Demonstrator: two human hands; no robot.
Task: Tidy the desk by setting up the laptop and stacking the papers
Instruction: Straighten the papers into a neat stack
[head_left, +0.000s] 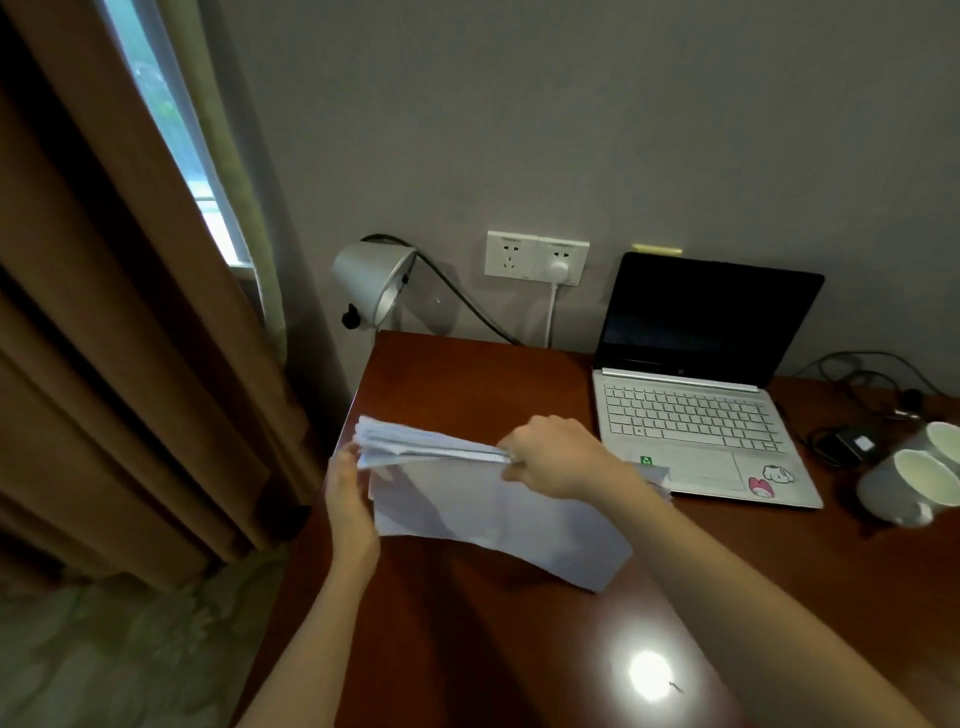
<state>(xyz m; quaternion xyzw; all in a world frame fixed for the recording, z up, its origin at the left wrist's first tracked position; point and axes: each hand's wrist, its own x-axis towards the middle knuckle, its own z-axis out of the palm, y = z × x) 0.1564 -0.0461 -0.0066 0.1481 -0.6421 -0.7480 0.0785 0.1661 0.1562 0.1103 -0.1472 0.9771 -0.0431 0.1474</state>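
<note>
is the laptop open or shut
Open: the laptop has its lid raised, the dark screen upright and the keyboard exposed on the desk.

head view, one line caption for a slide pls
Both hands square a stack of papers on a desk beside an open laptop.
</note>
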